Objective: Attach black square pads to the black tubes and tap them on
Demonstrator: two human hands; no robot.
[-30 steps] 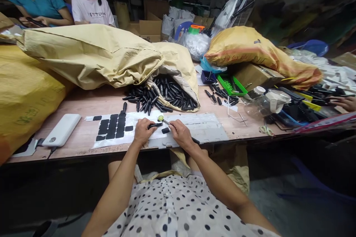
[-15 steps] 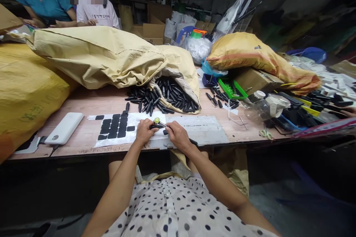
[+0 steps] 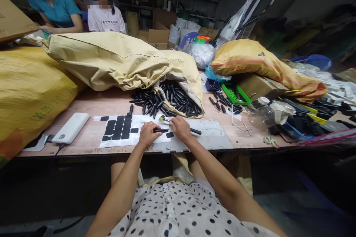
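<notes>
My left hand point(image 3: 148, 133) is closed around a slim black pen-like part point(image 3: 161, 130), low over the white sheet and pointing right. In my right hand point(image 3: 180, 127) is a small hammer point(image 3: 195, 132), its black handle sticking out to the right. The hammer's yellow-green head shows left of my fingers, above the black part and apart from it. Between my hands lies a loose black rounded square point(image 3: 170, 135). More black squares point(image 3: 116, 127) sit in rows on the white sheet point(image 3: 136, 118) to the left, with a single black part standing at their upper edge.
Black parts spill from a beige sack point(image 3: 111, 57) behind my hands. A white power bank point(image 3: 71, 128) lies left, near a yellow sack point(image 3: 30, 92). To the right are a green tray point(image 3: 236, 98), a clear plastic jug point(image 3: 267, 114) and scissors point(image 3: 271, 141). Two people sit across the table.
The hammer's head has lifted away from the black part, and my hands have moved slightly apart. The loose black square between them now shows fully. The whole view has shifted a little.
</notes>
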